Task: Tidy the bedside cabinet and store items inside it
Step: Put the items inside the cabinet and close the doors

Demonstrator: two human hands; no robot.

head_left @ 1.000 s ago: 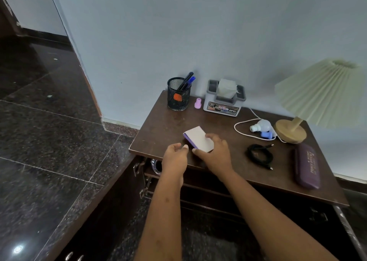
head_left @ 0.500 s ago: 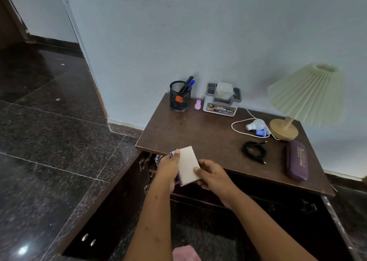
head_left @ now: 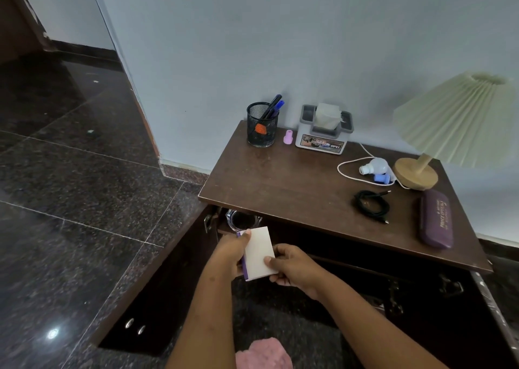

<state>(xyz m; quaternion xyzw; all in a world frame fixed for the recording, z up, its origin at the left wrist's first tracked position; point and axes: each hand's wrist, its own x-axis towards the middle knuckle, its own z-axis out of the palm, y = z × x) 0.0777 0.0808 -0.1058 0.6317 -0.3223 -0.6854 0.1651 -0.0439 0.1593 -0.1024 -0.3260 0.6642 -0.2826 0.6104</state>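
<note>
A small white box with a purple side (head_left: 258,252) is held upright in front of the open brown bedside cabinet (head_left: 280,180), just below its top edge. My left hand (head_left: 229,252) grips the box's left side with the thumb on its top corner. My right hand (head_left: 295,266) pinches its right edge. Behind the box, a clear glass item (head_left: 242,220) sits on the cabinet's inner shelf. The cabinet's left door (head_left: 157,290) is swung open.
On the cabinet top stand a mesh pen holder (head_left: 261,126), a small pink piece (head_left: 288,137), a tissue box (head_left: 324,129), a bulb with white cord (head_left: 375,168), a coiled black cable (head_left: 372,204), a purple glasses case (head_left: 436,218) and a lamp (head_left: 415,173). Pink cloth (head_left: 264,354) lies below.
Both hands lifted the white box off the cabinet top and brought it down in front of the open cabinet, turning it upright.
</note>
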